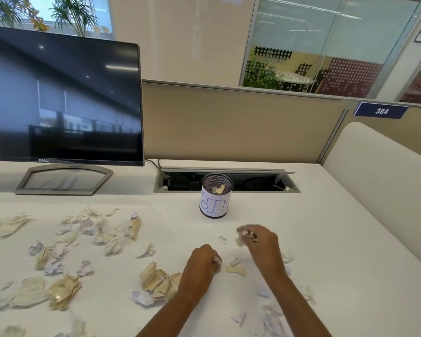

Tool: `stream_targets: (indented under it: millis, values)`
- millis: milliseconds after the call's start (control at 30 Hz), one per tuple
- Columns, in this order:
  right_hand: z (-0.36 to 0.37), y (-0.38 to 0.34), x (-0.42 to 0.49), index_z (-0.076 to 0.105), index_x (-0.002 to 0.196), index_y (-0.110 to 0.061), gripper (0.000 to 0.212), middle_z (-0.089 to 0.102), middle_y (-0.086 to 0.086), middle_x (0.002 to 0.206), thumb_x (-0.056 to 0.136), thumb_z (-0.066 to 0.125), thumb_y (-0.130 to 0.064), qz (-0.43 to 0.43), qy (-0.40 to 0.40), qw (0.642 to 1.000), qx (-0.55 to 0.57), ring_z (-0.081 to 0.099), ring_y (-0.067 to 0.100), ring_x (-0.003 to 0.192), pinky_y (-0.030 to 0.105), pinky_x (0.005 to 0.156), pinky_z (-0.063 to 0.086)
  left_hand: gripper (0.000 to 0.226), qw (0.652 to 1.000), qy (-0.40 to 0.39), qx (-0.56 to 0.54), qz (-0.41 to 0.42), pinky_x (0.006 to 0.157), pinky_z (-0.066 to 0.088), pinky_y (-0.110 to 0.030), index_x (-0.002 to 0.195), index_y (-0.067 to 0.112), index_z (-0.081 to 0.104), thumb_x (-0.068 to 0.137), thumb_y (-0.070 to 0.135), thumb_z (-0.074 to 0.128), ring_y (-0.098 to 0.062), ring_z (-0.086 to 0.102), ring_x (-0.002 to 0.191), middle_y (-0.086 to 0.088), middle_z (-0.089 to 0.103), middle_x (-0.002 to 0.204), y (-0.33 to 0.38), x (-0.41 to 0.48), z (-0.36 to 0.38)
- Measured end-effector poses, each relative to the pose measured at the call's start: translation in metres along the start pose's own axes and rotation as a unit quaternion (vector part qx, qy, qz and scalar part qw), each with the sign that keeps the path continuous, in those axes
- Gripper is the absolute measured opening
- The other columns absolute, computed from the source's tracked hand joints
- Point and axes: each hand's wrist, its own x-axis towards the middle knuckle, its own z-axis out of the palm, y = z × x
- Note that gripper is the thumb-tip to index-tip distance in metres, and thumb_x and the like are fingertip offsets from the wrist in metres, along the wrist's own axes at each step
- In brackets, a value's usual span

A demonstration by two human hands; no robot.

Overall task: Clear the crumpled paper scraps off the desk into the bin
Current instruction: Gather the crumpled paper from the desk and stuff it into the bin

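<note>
The bin [216, 195] stands at the middle of the desk [326, 239], just before the cable tray [226, 182], with 1 scrap inside. The monitor [61, 98] stands behind and left. Paper scraps [66, 239] lie across the left and near side.

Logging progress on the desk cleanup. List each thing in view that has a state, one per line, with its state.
bin: upright, some paper already inside.
left hand: closed on a white scrap, low at the desk.
right hand: closed on paper scraps, lifted, short of the bin.
paper scraps: crumpled, most still scattered over the desk.
monitor: screen dark.
cable tray: lid open.
</note>
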Motion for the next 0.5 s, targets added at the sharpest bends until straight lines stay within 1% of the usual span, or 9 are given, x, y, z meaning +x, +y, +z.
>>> stream_targets:
  millis: [33,67,133,233,300,367,400,467,500]
  values:
    - [-0.004,-0.009,0.011,0.073,0.092,-0.003,0.020,0.073,0.014,0.097,0.082,0.058,0.007,-0.016,0.019,1.000,0.011,0.063,0.017,0.079,0.004,0.065,0.043,0.012,1.000,0.006,-0.019,-0.006,0.067,0.036,-0.008,0.080,0.004,0.063,0.081,-0.004,0.055,-0.011,0.050,0.085,0.003,0.056,0.083,-0.001,0.000,-0.001]
    - [-0.006,-0.018,0.023,0.072,0.093,-0.004,0.019,0.073,0.013,0.097,0.083,0.059,0.006,-0.036,0.037,0.998,0.018,0.061,0.015,0.079,0.005,0.063,0.042,0.014,0.999,0.011,-0.038,-0.012,0.065,0.036,-0.006,0.077,0.006,0.061,0.081,-0.006,0.055,-0.011,0.051,0.082,0.001,0.057,0.083,-0.001,0.001,-0.002]
    - [-0.009,-0.039,0.048,0.072,0.095,-0.004,0.019,0.072,0.013,0.097,0.083,0.059,0.005,-0.080,0.064,0.994,0.028,0.059,0.014,0.082,0.007,0.066,0.037,0.022,0.997,0.027,-0.074,-0.026,0.062,0.038,-0.004,0.074,0.012,0.057,0.080,-0.009,0.056,-0.009,0.053,0.074,-0.004,0.061,0.086,0.000,0.004,-0.006]
    - [-0.004,-0.066,0.084,0.071,0.095,-0.002,0.021,0.071,0.014,0.100,0.084,0.055,0.006,-0.127,0.077,0.989,0.014,0.060,0.017,0.087,0.009,0.071,0.036,0.020,0.991,0.061,-0.109,-0.041,0.064,0.039,-0.006,0.075,0.014,0.057,0.082,-0.004,0.059,-0.006,0.053,0.070,-0.006,0.067,0.092,0.003,0.016,-0.016]
    - [0.005,-0.075,0.102,0.070,0.097,-0.003,0.024,0.069,0.014,0.104,0.085,0.051,0.005,-0.115,0.052,0.992,-0.016,0.062,0.023,0.095,0.017,0.074,0.037,0.016,0.989,0.084,-0.114,-0.036,0.064,0.040,-0.005,0.077,0.014,0.059,0.084,0.000,0.060,-0.007,0.055,0.070,-0.005,0.068,0.093,0.008,0.028,-0.025]
    - [0.015,-0.076,0.112,0.067,0.104,-0.004,0.027,0.066,0.016,0.110,0.086,0.049,0.004,-0.091,-0.014,0.994,-0.054,0.061,0.028,0.101,0.024,0.079,0.041,0.010,0.988,0.109,-0.106,-0.017,0.064,0.041,-0.006,0.081,0.011,0.062,0.086,0.003,0.060,-0.007,0.056,0.071,-0.006,0.067,0.094,0.016,0.043,-0.036]
    - [0.019,-0.075,0.114,0.065,0.110,-0.005,0.029,0.063,0.016,0.115,0.086,0.051,0.003,-0.081,-0.053,0.993,-0.074,0.059,0.028,0.105,0.027,0.082,0.043,0.007,0.987,0.121,-0.103,-0.007,0.066,0.042,-0.008,0.083,0.008,0.064,0.087,0.005,0.059,-0.010,0.056,0.072,-0.008,0.067,0.095,0.021,0.051,-0.041]
    - [0.024,-0.069,0.112,0.058,0.123,-0.011,0.038,0.054,0.013,0.127,0.086,0.056,-0.001,-0.076,-0.097,0.989,-0.083,0.052,0.025,0.117,0.026,0.092,0.040,0.010,0.986,0.142,-0.091,0.009,0.073,0.046,-0.020,0.088,0.004,0.066,0.090,0.009,0.057,-0.016,0.057,0.078,-0.010,0.065,0.098,0.031,0.068,-0.051]
    - [0.023,-0.065,0.108,0.056,0.126,-0.013,0.042,0.052,0.011,0.130,0.086,0.057,-0.001,-0.083,-0.092,0.990,-0.071,0.049,0.022,0.121,0.023,0.094,0.037,0.012,0.985,0.148,-0.085,0.012,0.075,0.047,-0.026,0.091,0.004,0.066,0.090,0.010,0.056,-0.017,0.057,0.081,-0.009,0.063,0.099,0.036,0.076,-0.055]
